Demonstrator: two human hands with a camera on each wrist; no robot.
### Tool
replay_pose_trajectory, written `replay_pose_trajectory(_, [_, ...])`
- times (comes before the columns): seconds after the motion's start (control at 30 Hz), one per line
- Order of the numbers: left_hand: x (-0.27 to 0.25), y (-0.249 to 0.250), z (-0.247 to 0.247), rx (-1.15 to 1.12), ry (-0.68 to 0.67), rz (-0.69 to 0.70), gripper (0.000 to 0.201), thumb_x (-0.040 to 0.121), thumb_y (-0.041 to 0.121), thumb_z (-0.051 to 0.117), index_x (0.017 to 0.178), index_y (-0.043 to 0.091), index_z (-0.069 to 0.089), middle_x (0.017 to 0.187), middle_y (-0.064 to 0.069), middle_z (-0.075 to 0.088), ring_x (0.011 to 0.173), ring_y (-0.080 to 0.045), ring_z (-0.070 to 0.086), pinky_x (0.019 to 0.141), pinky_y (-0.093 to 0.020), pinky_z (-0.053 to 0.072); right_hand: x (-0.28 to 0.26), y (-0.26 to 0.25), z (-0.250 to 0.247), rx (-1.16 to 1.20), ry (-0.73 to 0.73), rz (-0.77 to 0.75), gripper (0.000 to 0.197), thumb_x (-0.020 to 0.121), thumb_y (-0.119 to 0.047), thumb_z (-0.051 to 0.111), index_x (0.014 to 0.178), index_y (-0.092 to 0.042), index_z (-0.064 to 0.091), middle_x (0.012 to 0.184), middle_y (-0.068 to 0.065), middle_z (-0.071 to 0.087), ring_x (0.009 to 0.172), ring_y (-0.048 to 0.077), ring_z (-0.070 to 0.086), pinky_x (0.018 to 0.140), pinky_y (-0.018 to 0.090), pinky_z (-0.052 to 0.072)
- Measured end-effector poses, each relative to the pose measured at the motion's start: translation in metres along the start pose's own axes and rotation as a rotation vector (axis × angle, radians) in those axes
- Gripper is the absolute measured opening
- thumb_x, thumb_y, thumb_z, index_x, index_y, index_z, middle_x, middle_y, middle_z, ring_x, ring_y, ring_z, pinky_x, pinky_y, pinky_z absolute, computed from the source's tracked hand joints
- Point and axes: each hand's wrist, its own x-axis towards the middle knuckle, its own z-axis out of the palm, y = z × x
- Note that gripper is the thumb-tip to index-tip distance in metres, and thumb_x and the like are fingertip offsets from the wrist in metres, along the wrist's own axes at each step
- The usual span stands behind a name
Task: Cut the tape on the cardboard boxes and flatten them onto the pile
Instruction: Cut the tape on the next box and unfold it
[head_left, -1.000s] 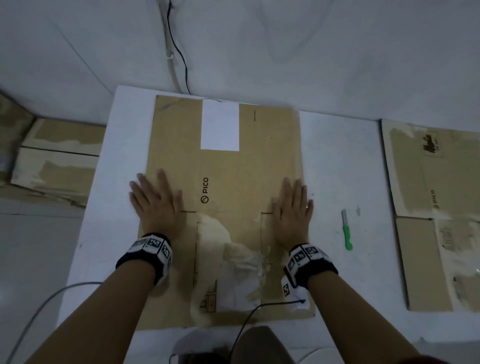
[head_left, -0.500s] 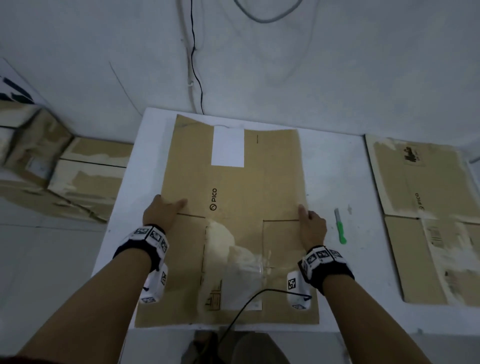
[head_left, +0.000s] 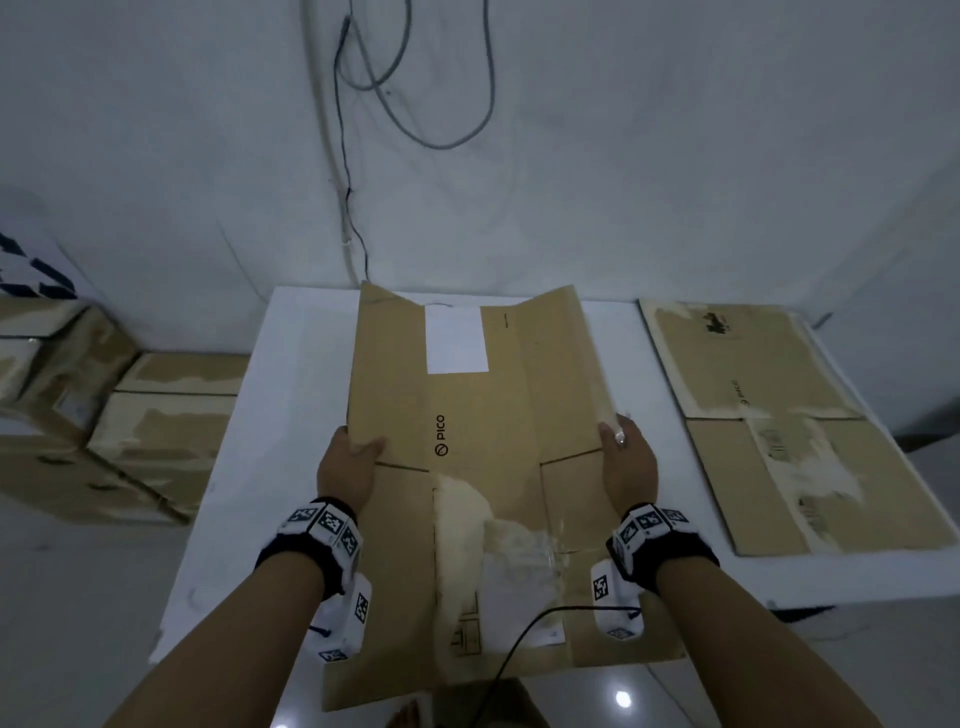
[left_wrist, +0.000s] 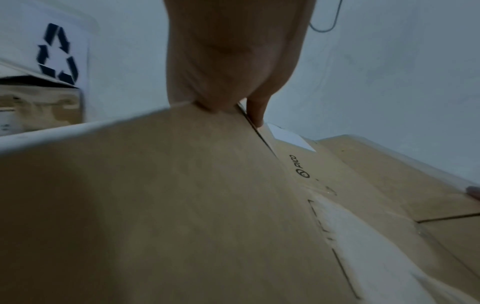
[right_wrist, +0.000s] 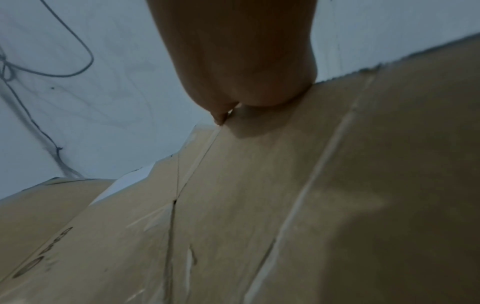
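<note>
"Both palms lay flat on the sheet a second ago; now the left hand (head_left: 347, 470) and the right hand (head_left: 626, 457) have slid out to the side edges and picked the flattened PICO box (head_left: 467, 415) up. Its far corners have risen off the white table (head_left: 291, 364), and the green cutter that lay right of it is hidden from the head camera."

"What sort of hold is that?"

"A pinch on each side. The left thumb lies on top of the board with the fingers tucked beneath the edge; the right hand clamps the opposite edge the same way, thumb (head_left: 609, 432) on top. The wrist views show each thumb pressed onto the brown face."

"And the box itself?"

"Lifted, tilted toward the person, sagging down the middle so it forms a shallow trough. The near end hangs past the table's front edge."

"Where should it go?"

"Probably onto the pile of flattened cardboard (head_left: 779, 426) on the table, to the right. I'd keep the edges pulled apart so the sheet stays taut, swing it across level, and clear the table edge before lowering. Set it square on the sheets already there, then press it down."

"Anything to mind?"

"The torn label and loose tape (head_left: 519, 551) near the front could snag, and a sagging sheet might refold along its creases."
</note>
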Motion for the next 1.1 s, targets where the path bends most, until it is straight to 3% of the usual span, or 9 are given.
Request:
replay_pose_trajectory(0.1, [-0.006,0.032,0.029,-0.008,-0.028,0.066,0.033,0.093,0.025,0.058,0.118,0.005,0.052,0.112,-0.01,0.059,0.092,-0.021,0.052,0.079,-0.029,0.038,0.017,0.0,-0.04,-0.007,0.062,-0.023,0.042,0.103,-0.03,0.048,0.139,-0.008,0.051,0.134,0.016,0.058,0.124,0.032,0.052,0.095,0.026,0.035])
replay_pose_trajectory(0.23, [-0.016,0.075,0.088,-0.026,-0.07,0.138,0.037,0.094,0.025,0.058,0.123,0.004,0.05,0.116,-0.012,0.059,0.098,-0.023,0.054,0.081,-0.028,0.039,0.055,0.016,-0.096,-0.043,0.125,0.027,0.048,0.102,-0.037,0.046,0.142,-0.011,0.047,0.138,0.018,0.054,0.125,0.035,0.051,0.1,0.039,0.04])
replay_pose_trajectory(0.37, [-0.023,0.11,0.166,-0.047,-0.101,0.176,0.035,0.093,0.026,0.058,0.121,0.005,0.051,0.117,-0.012,0.06,0.103,-0.026,0.056,0.083,-0.029,0.04,0.106,0.049,-0.159,-0.053,0.193,0.037,0.045,0.102,-0.039,0.047,0.137,-0.012,0.052,0.129,0.019,0.06,0.118,0.036,0.055,0.095,0.04,0.042])
replay_pose_trajectory(0.6, [-0.048,0.16,0.32,-0.118,-0.113,0.162,0.034,0.094,0.026,0.058,0.121,0.006,0.051,0.117,-0.012,0.061,0.106,-0.027,0.057,0.079,-0.026,0.037,0.209,0.115,-0.267,-0.128,0.186,0.087,0.048,0.102,-0.039,0.045,0.142,-0.011,0.048,0.142,0.018,0.051,0.129,0.037,0.047,0.107,0.04,0.035])
replay_pose_trajectory(0.73, [-0.058,0.17,0.394,-0.131,-0.13,0.091,0.033,0.094,0.029,0.058,0.119,0.008,0.053,0.114,-0.009,0.062,0.105,-0.027,0.058,0.086,-0.03,0.042,0.258,0.162,-0.314,-0.181,0.143,0.087,0.043,0.103,-0.035,0.044,0.135,-0.008,0.053,0.132,0.021,0.057,0.12,0.039,0.053,0.097,0.04,0.039])
replay_pose_trajectory(0.87, [-0.065,0.172,0.452,-0.174,-0.138,0.03,0.032,0.093,0.026,0.059,0.118,0.007,0.054,0.111,-0.01,0.062,0.103,-0.027,0.058,0.086,-0.032,0.043,0.297,0.201,-0.342,-0.2,0.087,0.129,0.038,0.103,-0.029,0.044,0.129,-0.005,0.055,0.125,0.023,0.059,0.112,0.039,0.055,0.082,0.034,0.034])
replay_pose_trajectory(0.97, [-0.063,0.165,0.484,-0.176,-0.122,-0.007,0.032,0.093,0.025,0.06,0.117,0.006,0.054,0.112,-0.011,0.062,0.104,-0.027,0.058,0.089,-0.033,0.044,0.319,0.23,-0.348,-0.23,0.042,0.149,0.038,0.103,-0.031,0.044,0.128,-0.006,0.056,0.123,0.024,0.059,0.111,0.041,0.056,0.083,0.036,0.034])
replay_pose_trajectory(1.1, [-0.057,0.153,0.513,-0.107,-0.136,-0.049,0.036,0.094,0.027,0.058,0.121,0.003,0.051,0.116,-0.014,0.061,0.106,-0.029,0.057,0.088,-0.03,0.041,0.339,0.263,-0.341,-0.238,0.011,0.179,0.052,0.095,-0.047,0.044,0.127,-0.009,0.057,0.122,0.024,0.061,0.11,0.04,0.057,0.085,0.037,0.037])
